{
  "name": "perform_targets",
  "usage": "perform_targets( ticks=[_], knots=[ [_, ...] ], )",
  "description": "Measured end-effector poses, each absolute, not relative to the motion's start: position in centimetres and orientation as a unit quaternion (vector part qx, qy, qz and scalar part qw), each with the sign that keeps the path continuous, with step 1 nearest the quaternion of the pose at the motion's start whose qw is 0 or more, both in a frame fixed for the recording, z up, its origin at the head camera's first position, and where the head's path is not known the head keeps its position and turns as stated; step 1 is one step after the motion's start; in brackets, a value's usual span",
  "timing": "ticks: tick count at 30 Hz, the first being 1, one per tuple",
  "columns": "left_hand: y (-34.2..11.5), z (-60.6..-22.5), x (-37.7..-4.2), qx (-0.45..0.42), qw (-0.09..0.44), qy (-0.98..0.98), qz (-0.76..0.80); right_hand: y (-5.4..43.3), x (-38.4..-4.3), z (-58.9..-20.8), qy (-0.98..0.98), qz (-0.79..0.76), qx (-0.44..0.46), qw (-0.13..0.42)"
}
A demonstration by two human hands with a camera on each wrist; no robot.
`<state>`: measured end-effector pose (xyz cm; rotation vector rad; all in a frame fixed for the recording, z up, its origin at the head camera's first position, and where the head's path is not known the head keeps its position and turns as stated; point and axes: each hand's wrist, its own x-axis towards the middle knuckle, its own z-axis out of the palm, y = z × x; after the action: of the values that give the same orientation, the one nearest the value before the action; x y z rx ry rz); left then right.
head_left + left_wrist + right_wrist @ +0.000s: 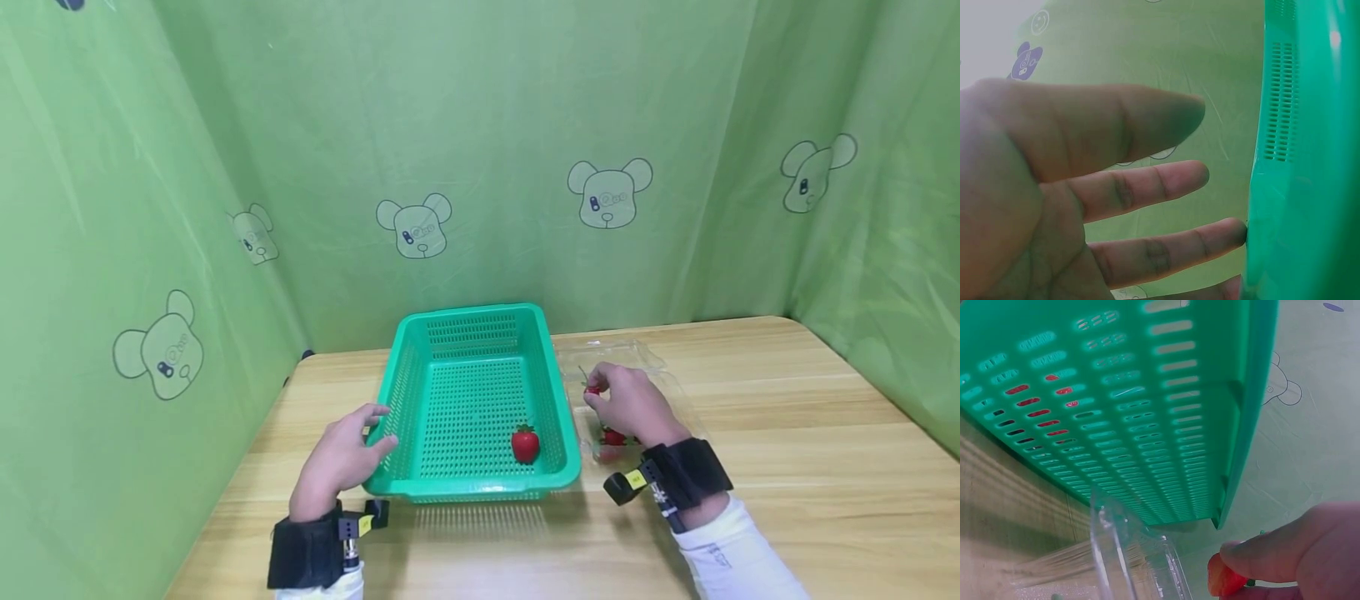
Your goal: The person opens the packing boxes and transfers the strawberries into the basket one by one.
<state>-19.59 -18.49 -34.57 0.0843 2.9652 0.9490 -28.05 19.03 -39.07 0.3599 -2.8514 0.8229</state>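
Note:
My right hand [632, 404] pinches a small strawberry [1225, 575] between thumb and fingers, above a clear plastic box [678, 408]. Other strawberries [613, 436] lie in that box, partly hidden beneath the hand. Left of it stands a green perforated basket [480, 484], with one red strawberry [525, 444] near its front right corner. At the basket's left rim is my left hand [343, 457], thumb and fingers spread and holding nothing. In the left wrist view its fingertips [1235, 231] reach the basket's wall.
The wooden table [810, 433] carries the basket and the box. The box's clear lid [609, 354] lies folded back behind it. A green curtain [495, 150] with bear-head prints hangs behind the table and along both sides.

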Motion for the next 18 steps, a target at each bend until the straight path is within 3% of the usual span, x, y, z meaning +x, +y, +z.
perform_targets(
  ticks=[18],
  knots=[
    [-18.41, -34.52, -19.84, 0.025, 0.016, 0.953, 0.301, 18.88, -27.59, -38.17, -0.949, 0.280, 0.122, 0.083]
  ],
)
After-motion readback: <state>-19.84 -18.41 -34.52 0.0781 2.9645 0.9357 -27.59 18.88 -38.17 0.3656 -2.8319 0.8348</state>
